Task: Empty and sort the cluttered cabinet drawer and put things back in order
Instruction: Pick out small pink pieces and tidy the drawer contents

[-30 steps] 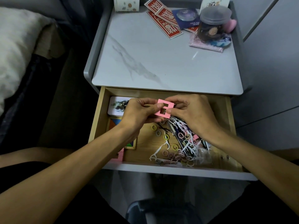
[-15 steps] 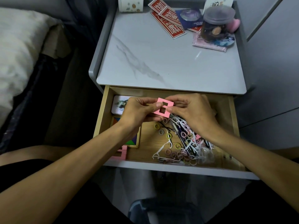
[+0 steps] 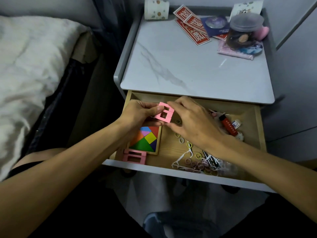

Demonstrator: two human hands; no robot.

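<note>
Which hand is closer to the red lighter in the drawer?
Right. The right hand sits just left of the lighter; the left hand is farther left, on the far side of the pink frame they both pinch.

The wooden drawer stands pulled open. A pink square frame is held tilted above its back left. Inside lie a colourful tangram puzzle, stacked pink frames front left, and small rings and floss picks heaped front right.
</note>
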